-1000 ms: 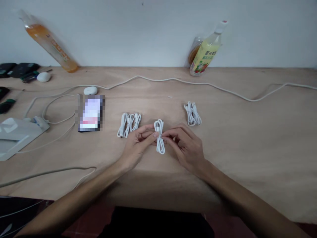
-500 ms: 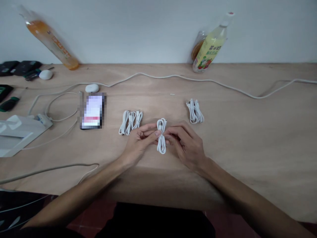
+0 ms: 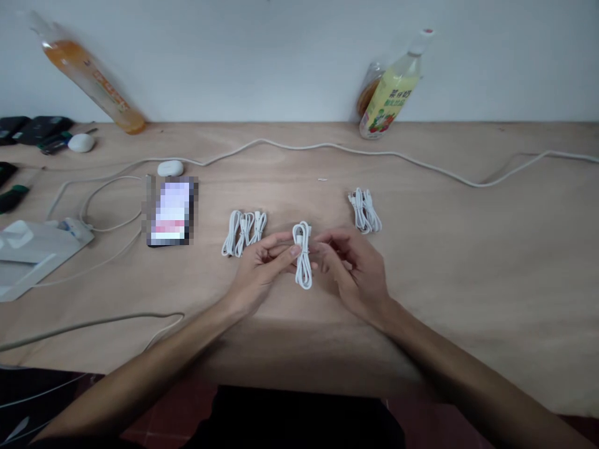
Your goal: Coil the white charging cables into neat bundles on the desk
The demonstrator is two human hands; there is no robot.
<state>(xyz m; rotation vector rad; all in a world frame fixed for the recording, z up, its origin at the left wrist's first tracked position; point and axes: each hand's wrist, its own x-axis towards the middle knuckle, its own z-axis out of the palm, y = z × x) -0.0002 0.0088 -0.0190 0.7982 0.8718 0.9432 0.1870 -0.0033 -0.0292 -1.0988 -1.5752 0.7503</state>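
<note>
A white cable (image 3: 304,265), coiled and bound at its middle, stands lengthwise in front of me above the table. My left hand (image 3: 264,265) pinches it at the waist, thumb on the near side and fingers behind. Just right of the bundle, my right hand (image 3: 358,268) has its thumb and index finger close together by the binding. Whatever lies between those fingertips is too small to make out. Several bound white cables (image 3: 244,232) lie side by side beyond my left hand. More bundled white cables (image 3: 365,211) rest beyond my right hand.
Left of the cables lies a phone (image 3: 171,211), with a white earbud case (image 3: 170,168) behind it. A long white cord (image 3: 327,146) crosses the wooden table (image 3: 468,262). An orange drink bottle (image 3: 100,87) and a yellow-labelled bottle (image 3: 393,93) stand near the wall. A white power strip-like box (image 3: 42,249) sits at left.
My right fingertips have drawn slightly away to the right from the cable's binding. The bundle has tilted a little in my left hand. The view has shifted slightly.
</note>
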